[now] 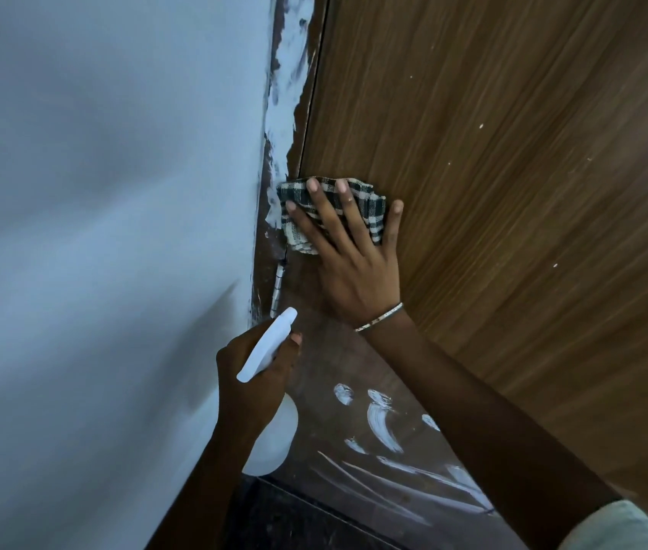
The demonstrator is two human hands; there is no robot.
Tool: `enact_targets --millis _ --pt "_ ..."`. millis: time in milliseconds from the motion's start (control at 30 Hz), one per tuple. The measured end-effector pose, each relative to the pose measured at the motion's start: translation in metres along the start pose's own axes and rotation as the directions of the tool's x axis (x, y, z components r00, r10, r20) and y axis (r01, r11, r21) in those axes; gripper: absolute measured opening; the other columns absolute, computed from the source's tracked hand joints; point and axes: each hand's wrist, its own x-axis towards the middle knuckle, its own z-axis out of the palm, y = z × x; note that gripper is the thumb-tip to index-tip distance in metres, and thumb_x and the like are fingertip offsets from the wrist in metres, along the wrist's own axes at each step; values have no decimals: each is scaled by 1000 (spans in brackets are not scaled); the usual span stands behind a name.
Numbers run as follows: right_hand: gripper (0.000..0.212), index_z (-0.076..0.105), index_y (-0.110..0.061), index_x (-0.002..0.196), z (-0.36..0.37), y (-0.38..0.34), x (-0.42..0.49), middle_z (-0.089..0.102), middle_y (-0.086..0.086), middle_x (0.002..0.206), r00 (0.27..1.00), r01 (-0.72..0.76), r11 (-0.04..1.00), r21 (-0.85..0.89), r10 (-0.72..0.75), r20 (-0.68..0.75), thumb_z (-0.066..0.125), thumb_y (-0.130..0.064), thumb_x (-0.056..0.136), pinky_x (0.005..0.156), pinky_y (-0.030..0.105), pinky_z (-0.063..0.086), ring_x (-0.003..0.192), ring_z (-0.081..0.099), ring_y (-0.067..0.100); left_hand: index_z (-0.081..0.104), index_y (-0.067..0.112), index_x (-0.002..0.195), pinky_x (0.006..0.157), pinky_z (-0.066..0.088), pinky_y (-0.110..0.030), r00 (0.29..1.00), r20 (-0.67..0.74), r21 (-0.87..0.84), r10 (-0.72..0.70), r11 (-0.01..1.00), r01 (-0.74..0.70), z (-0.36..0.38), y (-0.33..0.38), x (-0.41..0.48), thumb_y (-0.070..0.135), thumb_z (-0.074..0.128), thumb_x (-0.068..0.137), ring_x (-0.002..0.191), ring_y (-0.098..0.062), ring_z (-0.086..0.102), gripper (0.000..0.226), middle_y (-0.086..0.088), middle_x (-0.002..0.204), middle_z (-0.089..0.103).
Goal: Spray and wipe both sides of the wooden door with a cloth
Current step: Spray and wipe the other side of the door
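Observation:
The wooden door (512, 172) fills the right half of the head view, brown with fine grain and a few small white specks. My right hand (354, 264) presses a green-and-white checked cloth (370, 208) flat against the door near its hinge edge, fingers straight and spread. A thin bangle sits on that wrist. My left hand (254, 375) grips a white spray bottle (270, 422) lower down, its nozzle pointing up toward the door frame.
A pale blue-white wall (96, 232) takes up the left half. The dark door frame (270, 240) between wall and door is smeared with white paint. A hinge (277, 287) shows below the cloth. White smears mark the door's lower part (381, 426). Dark floor lies at the bottom.

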Motion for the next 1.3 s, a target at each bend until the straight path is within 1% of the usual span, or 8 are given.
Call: enact_targets --millis 67,133,300,500,767,933,1100,1300 --pt "55 35 -33 160 12 -12 -4 28 -4 168 999 -40 999 -2 40 -27 15 -21 110 121 68 0 157 20 22 72 8 96 81 61 -37 999 -30 25 -15 1000 16 -3 -5 5 45 72 71 75 -24 70 45 -7 92 73" --pt "54 32 -29 161 30 -25 -32 23 -1 169 1000 -7 1000 11 6 16 32 -21 108 121 68 -7 159 8 22 70 13 92 78 60 -30 998 -52 34 24 999 -23 -7 -2 6 42 71 71 72 -19 69 35 -2 88 72" --pt "91 22 -21 163 65 -67 -89 2 1 173 982 -110 990 86 95 163 73 -40 91 120 67 -12 160 -2 22 74 17 93 72 62 -40 999 -32 -22 0 1000 -1 -16 -13 11 44 74 74 75 -26 72 34 -4 86 75" --pt "96 17 -19 162 68 -90 -92 -9 2 173 953 -258 960 114 233 194 76 -33 89 120 66 -14 160 -6 24 73 10 99 77 62 -46 998 -33 0 -62 998 62 -18 -27 13 88 59 60 76 -26 73 88 -6 93 75" --pt "91 28 -22 162 73 -109 -148 -11 2 173 893 -208 972 110 143 427 75 -21 84 124 62 -13 160 -2 24 75 8 102 74 62 -46 999 -40 -41 -19 999 17 -25 -5 3 63 70 69 79 -25 73 64 -7 93 75" --pt "95 18 -23 164 57 -102 -118 -2 1 173 912 -297 950 96 253 323 70 -21 84 120 64 -17 160 -5 23 71 15 90 74 61 -42 991 44 -65 -126 990 129 -31 -7 1 87 63 55 75 -28 70 80 -5 82 72" --pt "68 25 -23 164 41 -81 -43 2 2 170 934 -345 930 125 328 140 36 -16 97 118 67 -18 158 -11 24 69 32 83 68 61 -40 993 0 -44 -121 992 121 -34 -9 -4 88 61 56 72 -26 72 63 -2 81 73" --pt "76 20 -19 162 74 -106 -102 -17 1 171 928 -311 933 182 258 268 60 -29 99 120 64 -19 158 -14 22 71 28 90 68 63 -45 996 -51 -39 -72 997 70 -33 -12 -3 80 66 62 72 -26 73 59 -4 86 74"
